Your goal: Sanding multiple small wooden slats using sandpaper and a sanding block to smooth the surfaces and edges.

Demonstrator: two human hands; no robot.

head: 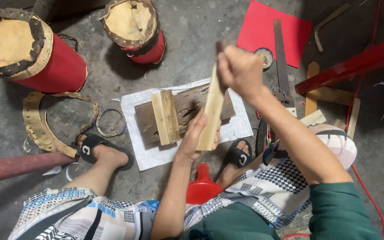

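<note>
Near the middle of the frame the left hand wraps its grip around the lower part of a pale bamboo slat, which stands nearly upright, tilted slightly to the right. The right hand is closed in a fist at the slat's top end, holding a dark tool whose tip shows just above the knuckles; what kind of tool it is cannot be told.

Behind the slat, a dark, worn wooden block lies on a white sheet spread over the concrete floor. A shorter pale wood piece rests across the block's left part.

In the upper left of the frame stand two red drums, a large drum and, right of it, a smaller drum. A strip of studded hide curls below the large drum, with a wire ring just beside it. In the upper right, a handsaw lies across a red sheet. The person's feet, in black sandals, flank the white sheet, and a red plastic scoop sits between the legs.
</note>
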